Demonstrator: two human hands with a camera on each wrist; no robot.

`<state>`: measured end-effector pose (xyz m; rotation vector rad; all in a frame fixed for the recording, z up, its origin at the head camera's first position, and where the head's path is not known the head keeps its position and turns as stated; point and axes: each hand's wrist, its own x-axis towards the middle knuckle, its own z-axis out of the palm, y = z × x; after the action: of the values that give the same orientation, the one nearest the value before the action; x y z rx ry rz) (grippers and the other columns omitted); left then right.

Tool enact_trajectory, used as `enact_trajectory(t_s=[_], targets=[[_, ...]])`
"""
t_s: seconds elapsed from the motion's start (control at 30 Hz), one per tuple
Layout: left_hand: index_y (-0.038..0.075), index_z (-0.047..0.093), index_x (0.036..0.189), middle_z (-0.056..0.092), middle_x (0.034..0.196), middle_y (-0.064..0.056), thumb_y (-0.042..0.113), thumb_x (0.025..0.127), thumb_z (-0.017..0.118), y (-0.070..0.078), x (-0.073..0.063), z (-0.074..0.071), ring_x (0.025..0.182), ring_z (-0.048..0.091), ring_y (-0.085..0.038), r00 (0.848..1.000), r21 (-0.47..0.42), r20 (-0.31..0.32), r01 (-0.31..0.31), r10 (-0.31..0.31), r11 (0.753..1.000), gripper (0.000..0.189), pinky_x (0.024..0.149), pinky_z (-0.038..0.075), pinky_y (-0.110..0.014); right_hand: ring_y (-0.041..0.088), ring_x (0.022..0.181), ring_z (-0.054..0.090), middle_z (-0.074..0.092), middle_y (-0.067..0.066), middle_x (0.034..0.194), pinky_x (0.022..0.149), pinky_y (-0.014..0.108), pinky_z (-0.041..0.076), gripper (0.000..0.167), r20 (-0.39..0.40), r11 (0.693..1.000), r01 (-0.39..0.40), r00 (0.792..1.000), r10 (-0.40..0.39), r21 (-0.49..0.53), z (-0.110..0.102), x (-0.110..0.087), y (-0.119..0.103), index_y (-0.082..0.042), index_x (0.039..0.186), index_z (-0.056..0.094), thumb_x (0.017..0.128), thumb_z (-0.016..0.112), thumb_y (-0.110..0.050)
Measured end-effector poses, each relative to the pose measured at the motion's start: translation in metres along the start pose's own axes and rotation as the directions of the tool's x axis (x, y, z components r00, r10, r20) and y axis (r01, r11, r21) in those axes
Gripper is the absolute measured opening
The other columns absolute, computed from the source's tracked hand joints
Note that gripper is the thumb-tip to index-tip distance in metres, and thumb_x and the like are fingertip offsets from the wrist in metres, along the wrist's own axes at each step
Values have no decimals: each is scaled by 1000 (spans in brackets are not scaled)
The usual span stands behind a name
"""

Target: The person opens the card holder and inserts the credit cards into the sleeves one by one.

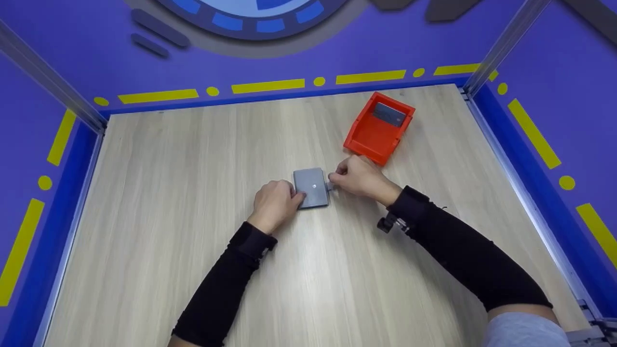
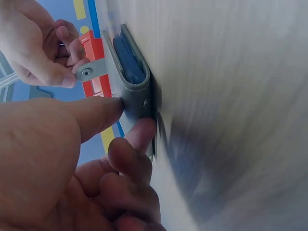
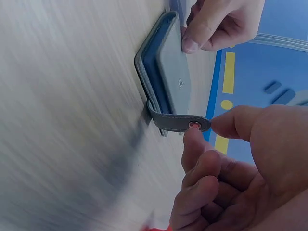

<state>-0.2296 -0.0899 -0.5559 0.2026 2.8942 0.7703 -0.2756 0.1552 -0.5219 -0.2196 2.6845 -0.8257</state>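
Note:
A grey wallet [image 1: 311, 188] lies folded on the table, a metal snap stud showing on its upper cover. My left hand [image 1: 275, 203] grips its left edge, thumb on the cover and fingers at the spine, as the left wrist view shows. From the wallet's right side sticks out a short closure strap [image 3: 175, 122] with a round snap. My right hand [image 1: 360, 178] pinches the tip of that strap between thumb and index finger, holding it away from the cover. Blue lining [image 2: 129, 60] is visible between the wallet's covers.
An orange-red open bin [image 1: 373, 132] stands just beyond my right hand, with a dark card [image 1: 389, 114] inside against its far end. Blue-purple panels [image 1: 270, 72] with yellow markings wall the wooden table [image 1: 193, 168] at the back and both sides.

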Motion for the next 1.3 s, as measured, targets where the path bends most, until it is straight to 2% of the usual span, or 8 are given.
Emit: enact_trajectory(t_s=[0.33, 0.6, 0.87, 1.03, 1.3], targets=[[20, 54, 62, 53, 66, 5, 43, 101, 77, 0, 3, 4, 60, 50, -16, 1000, -14, 0, 21, -21, 1000, 50, 56, 36, -32, 20, 75, 60, 64, -1, 76, 66, 31, 44, 21, 34, 999, 28, 999, -27, -27, 3, 2, -4, -13, 90, 81, 100, 69, -27], [21, 49, 61, 50, 67, 6, 44, 101, 78, -2, 4, 5, 62, 49, -16, 1000, -9, -8, 22, -22, 1000, 54, 57, 35, -34, 19, 73, 59, 63, -2, 74, 65, 31, 43, 20, 43, 995, 70, 997, -67, -64, 5, 4, -16, -15, 84, 79, 100, 70, -24], [22, 46, 60, 46, 66, 7, 41, 101, 77, -2, 4, 5, 61, 46, -15, 1000, -12, -10, 30, -30, 999, 54, 57, 33, -33, 18, 68, 58, 62, -3, 71, 61, 30, 43, 23, 98, 977, 150, 986, -137, -149, 17, 10, -31, -13, 82, 77, 100, 70, -25], [22, 47, 61, 45, 66, 8, 37, 98, 78, -3, 4, 4, 62, 45, -16, 1000, -18, -17, 24, -24, 1000, 50, 57, 33, -33, 17, 66, 55, 59, -3, 68, 59, 29, 40, 24, 102, 959, 197, 978, -179, -203, 28, 15, -37, -14, 75, 72, 97, 71, -21], [23, 49, 63, 48, 66, 8, 38, 99, 78, -3, 4, 5, 62, 47, -16, 1000, -24, -18, 23, -24, 999, 49, 57, 34, -33, 21, 78, 55, 58, -1, 74, 66, 32, 40, 26, 100, 945, 178, 983, -156, -273, 37, 21, -45, -13, 72, 68, 96, 73, -22]])
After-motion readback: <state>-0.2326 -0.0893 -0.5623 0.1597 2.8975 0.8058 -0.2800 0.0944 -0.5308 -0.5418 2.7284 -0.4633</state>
